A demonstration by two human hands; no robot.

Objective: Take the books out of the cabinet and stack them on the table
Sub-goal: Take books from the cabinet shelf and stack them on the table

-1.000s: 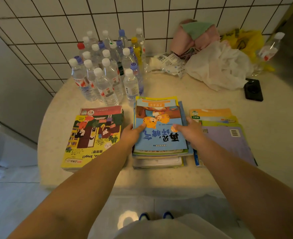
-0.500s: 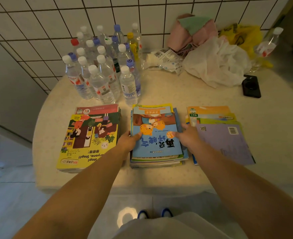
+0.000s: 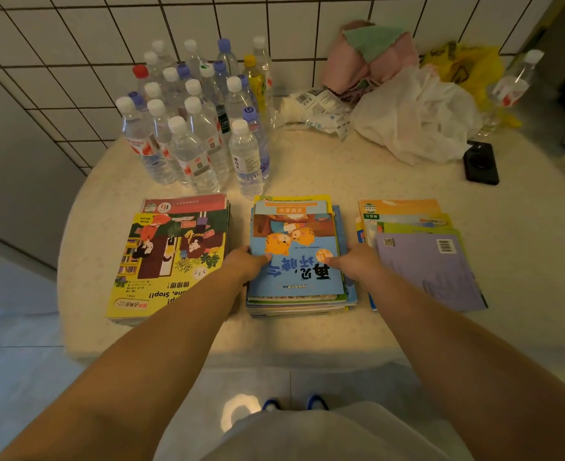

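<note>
Three piles of books lie side by side on the round table [image 3: 307, 168]. The middle stack [image 3: 297, 301] is topped by a blue book with orange cartoon animals [image 3: 294, 251]. My left hand [image 3: 246, 264] holds the stack's left edge, thumb on the blue cover. My right hand [image 3: 354, 264] holds its right edge, thumb also on the cover. The left pile [image 3: 171, 261] has a yellow illustrated cover on top. A purple back cover [image 3: 427, 274] tops the fanned right pile. The cabinet is out of view.
Several water bottles [image 3: 194, 128] stand at the table's back left. Cloths and crumpled bags [image 3: 407, 104] fill the back right, beside a lone bottle [image 3: 510, 88]. A black phone [image 3: 480, 163] lies at the right edge. A tiled wall runs behind.
The stack's lower books, which jutted out toward me, are now squared up under the blue book between my hands. My hands keep their places at its sides.
</note>
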